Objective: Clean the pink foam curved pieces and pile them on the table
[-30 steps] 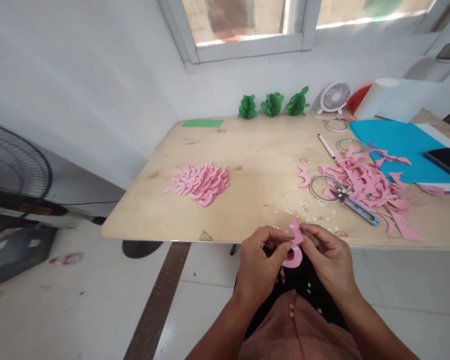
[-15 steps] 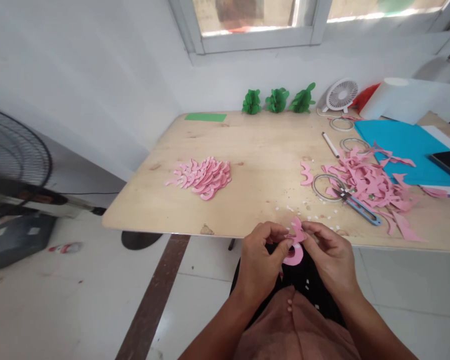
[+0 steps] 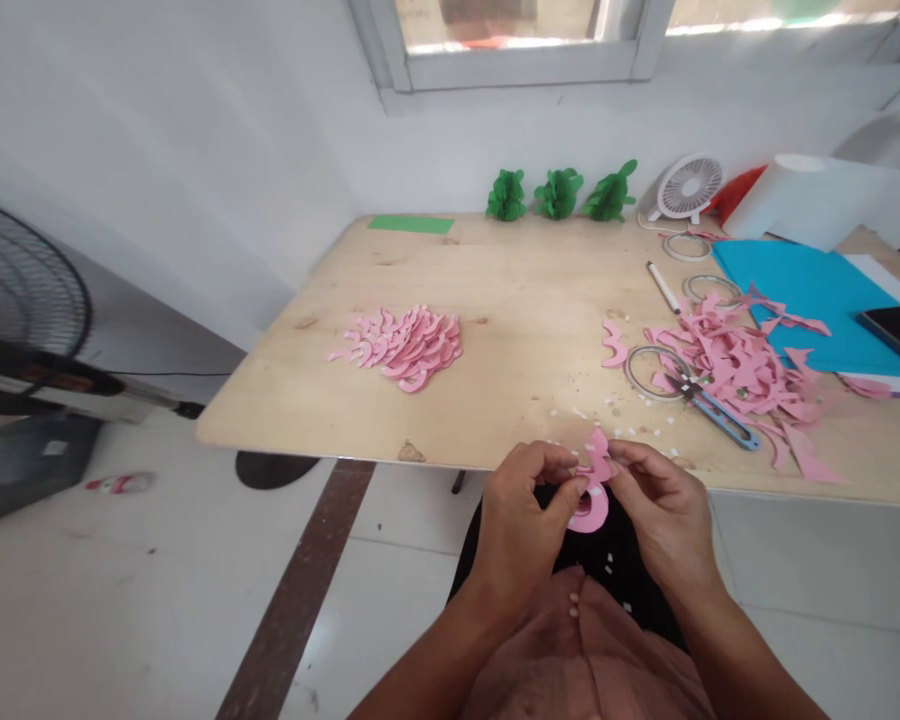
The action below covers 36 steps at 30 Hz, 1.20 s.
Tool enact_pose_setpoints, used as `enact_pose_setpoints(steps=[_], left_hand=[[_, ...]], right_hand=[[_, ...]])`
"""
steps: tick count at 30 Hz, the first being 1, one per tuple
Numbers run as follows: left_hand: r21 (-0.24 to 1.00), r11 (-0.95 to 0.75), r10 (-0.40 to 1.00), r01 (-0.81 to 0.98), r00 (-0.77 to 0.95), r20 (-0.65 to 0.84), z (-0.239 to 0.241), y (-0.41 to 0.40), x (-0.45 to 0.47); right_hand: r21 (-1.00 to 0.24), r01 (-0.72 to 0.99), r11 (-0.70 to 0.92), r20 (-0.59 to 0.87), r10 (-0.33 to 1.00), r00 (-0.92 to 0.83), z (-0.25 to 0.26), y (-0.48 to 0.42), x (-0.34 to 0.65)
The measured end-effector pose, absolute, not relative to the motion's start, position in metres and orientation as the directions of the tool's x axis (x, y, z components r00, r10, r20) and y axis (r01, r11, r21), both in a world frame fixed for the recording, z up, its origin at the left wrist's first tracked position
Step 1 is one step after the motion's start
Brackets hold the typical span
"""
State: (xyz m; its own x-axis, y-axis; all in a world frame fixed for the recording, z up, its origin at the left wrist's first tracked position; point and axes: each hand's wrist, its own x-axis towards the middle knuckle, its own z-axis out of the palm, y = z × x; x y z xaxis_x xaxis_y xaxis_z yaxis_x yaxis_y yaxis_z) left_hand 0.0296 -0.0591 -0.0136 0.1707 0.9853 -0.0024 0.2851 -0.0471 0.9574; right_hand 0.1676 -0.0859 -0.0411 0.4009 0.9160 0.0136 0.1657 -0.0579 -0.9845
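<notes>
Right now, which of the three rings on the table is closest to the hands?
The ring beside the blue snips, at the left edge of the scrap pile. The other two lie farther back, near the pen.

No text, label, brand or number can be read anywhere. The pink cutout [image 3: 589, 512] at six o'clock is plain, and the small white fan [image 3: 688, 186] at one o'clock and the dark phone [image 3: 898, 335] at three o'clock show no legible marks.

Pink cutouts [image 3: 405, 347] lay piled on the table [image 3: 510, 300]; scissors [image 3: 709, 408] rested among pink scraps [image 3: 746, 362] beside blue paper [image 3: 802, 290]. Three green paper trees [image 3: 559, 194] stood near a small fan [image 3: 688, 187].
</notes>
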Motion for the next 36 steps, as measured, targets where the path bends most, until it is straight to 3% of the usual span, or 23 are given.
enact_pose_setpoints(steps=[6,20,36], left_hand=[[0.955,-0.105,0.980,0.278,0.190,0.053,-0.011,-0.068,0.028],[0.976,-0.020,0.982,0.215,0.187,-0.021,-0.005,-0.060,0.028],[0.968,-0.009,0.961,0.251,0.269,-0.061,-0.007,-0.056,0.023]], right_hand=[[-0.986,0.156,-0.066,0.003,0.913,0.407,-0.046,-0.088,0.170],[-0.995,0.083,-0.059,-0.024,0.930,0.367,-0.047,-0.089,0.170],[-0.990,0.136,0.028,0.068,0.951,0.301,-0.042,-0.089,0.171]])
